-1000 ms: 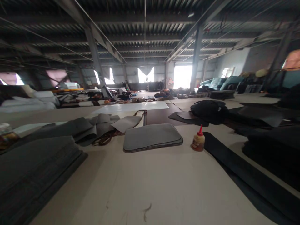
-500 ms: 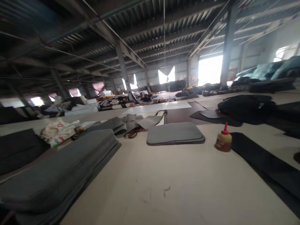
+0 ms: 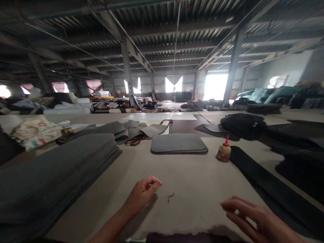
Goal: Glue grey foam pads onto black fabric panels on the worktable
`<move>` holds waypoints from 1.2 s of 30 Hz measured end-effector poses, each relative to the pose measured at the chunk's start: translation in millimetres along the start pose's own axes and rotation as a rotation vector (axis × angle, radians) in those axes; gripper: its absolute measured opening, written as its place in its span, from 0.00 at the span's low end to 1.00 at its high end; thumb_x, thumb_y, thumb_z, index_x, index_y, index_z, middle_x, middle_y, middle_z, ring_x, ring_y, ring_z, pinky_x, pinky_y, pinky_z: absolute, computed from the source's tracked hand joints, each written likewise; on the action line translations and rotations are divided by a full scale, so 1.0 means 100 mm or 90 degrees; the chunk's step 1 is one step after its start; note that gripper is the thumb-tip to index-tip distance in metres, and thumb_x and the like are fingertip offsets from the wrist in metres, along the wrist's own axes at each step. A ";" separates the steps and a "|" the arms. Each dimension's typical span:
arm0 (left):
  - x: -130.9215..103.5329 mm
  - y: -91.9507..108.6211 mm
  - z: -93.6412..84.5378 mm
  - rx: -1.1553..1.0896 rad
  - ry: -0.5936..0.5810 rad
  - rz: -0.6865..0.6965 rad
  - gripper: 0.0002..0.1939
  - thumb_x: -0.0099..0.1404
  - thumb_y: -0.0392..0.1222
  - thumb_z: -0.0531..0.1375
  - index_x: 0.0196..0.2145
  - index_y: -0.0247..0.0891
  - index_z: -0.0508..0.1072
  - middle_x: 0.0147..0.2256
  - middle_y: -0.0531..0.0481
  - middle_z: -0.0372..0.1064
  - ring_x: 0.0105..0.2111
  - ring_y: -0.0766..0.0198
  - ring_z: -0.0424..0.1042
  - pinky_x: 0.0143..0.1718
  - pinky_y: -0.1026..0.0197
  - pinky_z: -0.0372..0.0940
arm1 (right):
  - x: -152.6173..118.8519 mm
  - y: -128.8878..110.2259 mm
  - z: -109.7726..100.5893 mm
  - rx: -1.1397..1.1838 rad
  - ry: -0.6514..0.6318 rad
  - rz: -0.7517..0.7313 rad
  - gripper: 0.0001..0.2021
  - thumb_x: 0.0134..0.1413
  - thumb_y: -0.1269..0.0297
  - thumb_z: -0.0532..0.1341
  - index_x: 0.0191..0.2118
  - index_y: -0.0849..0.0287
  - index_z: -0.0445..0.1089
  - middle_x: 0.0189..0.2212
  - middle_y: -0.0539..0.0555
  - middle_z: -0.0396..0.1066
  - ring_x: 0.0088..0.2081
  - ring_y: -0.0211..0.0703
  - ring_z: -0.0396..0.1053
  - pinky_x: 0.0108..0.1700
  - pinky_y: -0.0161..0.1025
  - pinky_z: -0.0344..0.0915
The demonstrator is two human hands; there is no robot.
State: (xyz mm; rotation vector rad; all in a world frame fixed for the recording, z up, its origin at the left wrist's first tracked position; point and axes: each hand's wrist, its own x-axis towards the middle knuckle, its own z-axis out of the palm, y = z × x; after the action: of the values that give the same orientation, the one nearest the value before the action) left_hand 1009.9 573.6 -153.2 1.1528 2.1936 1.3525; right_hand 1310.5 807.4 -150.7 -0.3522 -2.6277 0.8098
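My left hand [image 3: 144,192] is over the beige tabletop [image 3: 187,175], its fingers curled and pressed together, with nothing showing in them. To the right, my right hand [image 3: 249,216] hangs over the table with thumb and fingers apart, holding nothing. A small curled thread-like scrap [image 3: 170,196] lies between the hands, nearest the left one. Farther back sits a low stack of grey rounded panels [image 3: 178,143]. Beyond my right hand stands a glue-type squeeze bottle [image 3: 224,151] with a red nozzle and amber contents.
A tall stack of grey sheets [image 3: 68,168] fills the left side. Dark strips [image 3: 273,189] lie along the right, with a black bag-like bundle [image 3: 243,125] behind. Grey offcuts [image 3: 113,130], brown straps [image 3: 135,139] and a printed cloth bag [image 3: 37,131] are toward the back left.
Both my hands have come into view from below. The view has shifted, so the table items appear a little farther left; they look unmoved on the table.
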 end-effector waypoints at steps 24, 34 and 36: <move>2.49 -1.15 0.11 0.210 0.393 0.046 0.23 0.67 0.44 0.52 0.56 0.30 0.67 0.60 0.32 0.62 0.63 0.46 0.58 0.66 0.45 0.52 | 2.89 1.56 -0.13 -0.494 -0.077 0.069 0.17 0.63 0.75 0.51 0.49 0.60 0.74 0.55 0.61 0.68 0.53 0.49 0.69 0.51 0.39 0.65; 2.43 -1.22 0.11 0.194 0.359 0.035 0.26 0.68 0.47 0.49 0.58 0.28 0.65 0.60 0.33 0.63 0.62 0.47 0.61 0.66 0.47 0.54 | 2.93 1.70 -0.09 -0.538 -0.155 0.048 0.15 0.60 0.77 0.51 0.43 0.60 0.73 0.49 0.60 0.72 0.42 0.47 0.74 0.41 0.37 0.66; 2.43 -1.21 0.10 0.188 0.352 0.022 0.26 0.68 0.47 0.49 0.58 0.29 0.65 0.60 0.32 0.63 0.62 0.46 0.61 0.65 0.45 0.55 | 2.94 1.70 -0.10 -0.548 -0.165 0.037 0.14 0.61 0.77 0.51 0.42 0.60 0.73 0.46 0.60 0.73 0.42 0.47 0.75 0.40 0.37 0.65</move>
State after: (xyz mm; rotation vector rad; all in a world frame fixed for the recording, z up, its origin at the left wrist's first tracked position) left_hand 807.5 739.2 -228.5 0.9947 2.8520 1.5415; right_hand 1070.9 1048.4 -162.0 -0.5662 -3.0948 -0.3435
